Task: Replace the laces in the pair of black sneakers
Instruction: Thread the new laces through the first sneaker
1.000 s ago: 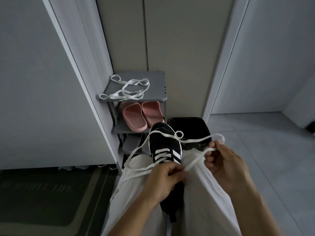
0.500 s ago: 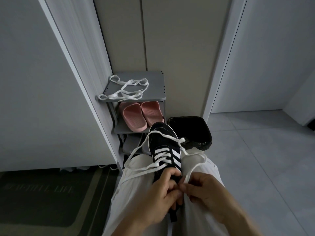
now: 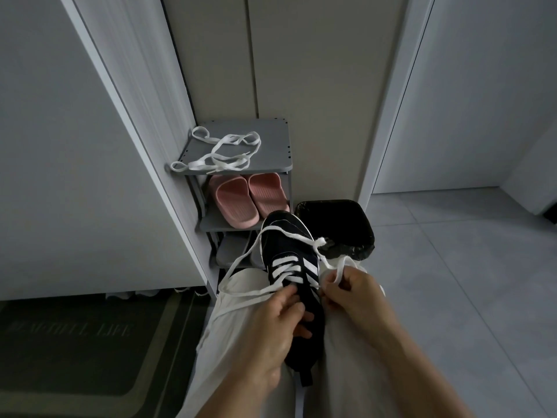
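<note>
A black sneaker [image 3: 287,245] with white stripes lies on my lap between my knees, toe pointing away. A white lace [image 3: 254,292] is threaded through its lower eyelets, with long loose ends trailing to the left and right. My left hand [image 3: 275,324] grips the sneaker's side near the tongue, fingers curled into the opening. My right hand [image 3: 351,292] pinches the right lace end just beside the shoe. Another loose white lace [image 3: 220,155] lies on top of the grey shoe rack [image 3: 272,146].
Pink slippers [image 3: 248,199] sit on the rack's middle shelf, grey shoes below. A bin with a black liner [image 3: 334,224] stands right of the rack. A dark doormat [image 3: 75,342] lies at the left, tiled floor at the right. White trousers cover my legs.
My right hand came in from the right with the lace end, went close to the left hand at the shoe, and now sits slightly higher beside the eyelets. The lace loop has shrunk.
</note>
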